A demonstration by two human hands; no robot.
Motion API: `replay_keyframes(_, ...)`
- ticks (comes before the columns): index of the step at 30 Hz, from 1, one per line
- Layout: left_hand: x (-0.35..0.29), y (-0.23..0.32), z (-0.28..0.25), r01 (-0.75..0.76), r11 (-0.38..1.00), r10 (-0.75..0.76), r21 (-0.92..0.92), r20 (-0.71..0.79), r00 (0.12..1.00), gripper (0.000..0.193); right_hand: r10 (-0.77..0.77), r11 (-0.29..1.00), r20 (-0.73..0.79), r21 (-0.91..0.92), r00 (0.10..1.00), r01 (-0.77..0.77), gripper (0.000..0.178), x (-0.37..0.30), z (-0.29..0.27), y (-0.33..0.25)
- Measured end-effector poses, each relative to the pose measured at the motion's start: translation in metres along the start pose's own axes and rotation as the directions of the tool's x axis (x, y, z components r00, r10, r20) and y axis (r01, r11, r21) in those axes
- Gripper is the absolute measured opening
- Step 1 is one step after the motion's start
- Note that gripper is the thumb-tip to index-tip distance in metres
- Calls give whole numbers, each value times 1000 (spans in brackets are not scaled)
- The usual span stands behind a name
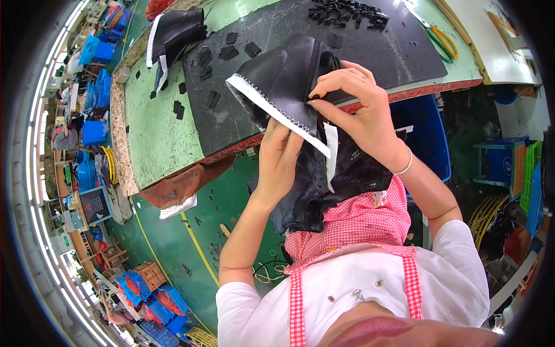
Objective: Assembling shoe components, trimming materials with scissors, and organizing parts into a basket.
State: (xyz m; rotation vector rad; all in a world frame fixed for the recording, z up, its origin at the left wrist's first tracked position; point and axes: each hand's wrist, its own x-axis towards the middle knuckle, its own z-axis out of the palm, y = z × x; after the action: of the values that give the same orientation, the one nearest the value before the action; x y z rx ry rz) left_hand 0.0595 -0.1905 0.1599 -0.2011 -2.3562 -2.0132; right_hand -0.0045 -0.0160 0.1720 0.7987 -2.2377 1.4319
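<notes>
A black boot upper (277, 78), edged along its bottom with a white band sewn in zigzag stitches, is held up over the bench's near edge. My left hand (277, 165) grips it from below, its fingertips hidden inside the upper's opening. A black zipper (313, 69) runs up the side facing my right hand (364, 110). That hand's thumb and forefinger pinch close to the zipper's lower end; any small piece between them is too hidden to make out. A white strip (331, 159) hangs beside the upper, above more dark boot uppers (303, 211) on my lap.
On the green bench (156, 136) lies a black mat (225, 124) with scattered small black pieces (229, 52). A heap of black pieces (350, 14) sits farther back, scissors (442, 43) at right. Another boot upper (176, 34) stands far left. A blue bin (436, 139) is below.
</notes>
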Motion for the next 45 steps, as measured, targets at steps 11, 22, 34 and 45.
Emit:
replay_keyframes(11,-9,-16,7,-138,963,137,233,21,990,12,94,963,-164,265,982,-48,9,27,14,57)
replay_keyframes(22,-20,-19,-35,323,720,-339,-614,96,936,45,-314,818,171,547,934,175,12,35,2,15)
replay_keyframes(34,-21,1,-40,204,592,-250,-780,63,966,59,-216,949,404,302,889,94,40,50,-33,-4)
replay_keyframes(45,-18,12,-12,146,619,-292,-772,-53,955,41,-145,951,123,290,982,104,35,35,-20,-2)
